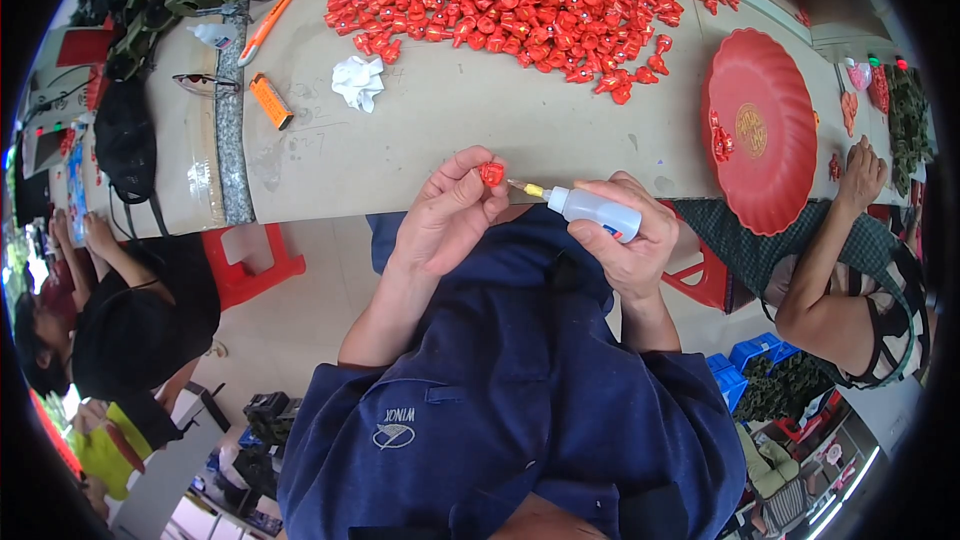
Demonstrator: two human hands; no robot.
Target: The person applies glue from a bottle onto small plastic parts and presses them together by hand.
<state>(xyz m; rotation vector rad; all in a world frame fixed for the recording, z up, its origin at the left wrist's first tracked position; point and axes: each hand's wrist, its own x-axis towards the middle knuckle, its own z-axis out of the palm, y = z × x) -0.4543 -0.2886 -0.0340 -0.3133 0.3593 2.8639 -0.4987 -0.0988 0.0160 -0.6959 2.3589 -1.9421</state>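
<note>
Between the thumb and fingers of my left hand (450,210) is a small red plastic piece (491,174), held up just over the table's near edge. My right hand (636,240) is wrapped round a white squeeze bottle (597,212) that lies tilted on its side. The bottle's thin nozzle with a yellow collar (533,190) points left at the red piece, its tip close to it; whether they touch I cannot tell. A big heap of similar red pieces (500,5) covers the far middle of the table.
A red scalloped tray (790,130) stands at the right with a few red pieces. Crumpled white paper (357,83), an orange lighter (270,101), an orange cutter knife (273,20), glasses (207,83) and a small white bottle (214,34) lie leftward. Other people sit on both sides.
</note>
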